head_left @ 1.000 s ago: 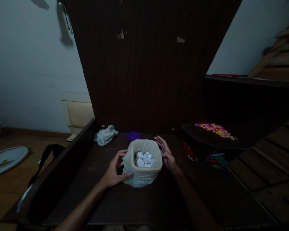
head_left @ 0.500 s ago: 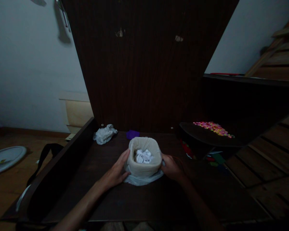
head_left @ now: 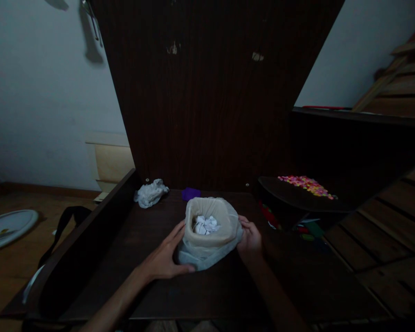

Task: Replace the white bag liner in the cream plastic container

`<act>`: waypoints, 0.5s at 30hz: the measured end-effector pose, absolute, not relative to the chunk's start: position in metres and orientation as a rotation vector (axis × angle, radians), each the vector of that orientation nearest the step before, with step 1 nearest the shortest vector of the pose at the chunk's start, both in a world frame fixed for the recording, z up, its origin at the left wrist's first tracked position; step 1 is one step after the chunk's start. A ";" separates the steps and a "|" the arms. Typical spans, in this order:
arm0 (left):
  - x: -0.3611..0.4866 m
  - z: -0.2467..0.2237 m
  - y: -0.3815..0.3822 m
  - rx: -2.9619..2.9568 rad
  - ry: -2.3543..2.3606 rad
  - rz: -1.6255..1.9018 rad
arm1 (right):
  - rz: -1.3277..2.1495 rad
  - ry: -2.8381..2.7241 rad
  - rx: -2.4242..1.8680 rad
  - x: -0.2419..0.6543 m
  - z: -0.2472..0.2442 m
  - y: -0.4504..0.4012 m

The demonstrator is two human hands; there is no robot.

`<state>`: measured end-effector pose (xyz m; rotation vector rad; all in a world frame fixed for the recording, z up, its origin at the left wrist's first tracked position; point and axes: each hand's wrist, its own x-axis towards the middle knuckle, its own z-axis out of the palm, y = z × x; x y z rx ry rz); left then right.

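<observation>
A small bin [head_left: 190, 235] with a rounded rim stands on the dark wooden surface. A thin, translucent plastic bag [head_left: 207, 260] lines it, folded over the rim and hanging loose outside. Crumpled white paper [head_left: 206, 224] with dark lines lies inside. My left hand [head_left: 164, 256] rests against the bin's left side, fingers stretched and thumb spread along the bag's lower edge. At the right, my right hand [head_left: 249, 237] pinches the bag and holds it out from the rim; its fingertips are partly hidden.
A crumpled plastic bag [head_left: 151, 192] and a purple piece [head_left: 191, 193] lie at the back, near the upright dark panel [head_left: 200, 115]. On the right, a curved shelf [head_left: 280, 191] carries colourful small pieces [head_left: 307, 185]. A raised side board [head_left: 90, 240] borders the left.
My right hand has moved right and drawn the bag's edge away from the rim. My left hand's thumb has shifted down and right, opening wider. The bin stays nearly in place.
</observation>
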<state>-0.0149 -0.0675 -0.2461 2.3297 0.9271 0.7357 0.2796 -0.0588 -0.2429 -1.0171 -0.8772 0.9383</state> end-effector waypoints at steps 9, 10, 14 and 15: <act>-0.011 -0.271 -0.069 2.376 0.943 0.889 | 0.743 -0.996 -1.057 0.252 -0.231 -0.075; -0.012 -0.269 -0.069 2.374 0.926 0.910 | 0.728 -0.997 -1.071 0.251 -0.231 -0.074; -0.013 -0.255 -0.069 2.246 0.901 1.026 | 0.660 -0.923 -1.100 0.250 -0.235 -0.068; -0.012 -0.251 -0.068 2.177 0.912 1.073 | 0.667 -0.870 -1.096 0.249 -0.238 -0.066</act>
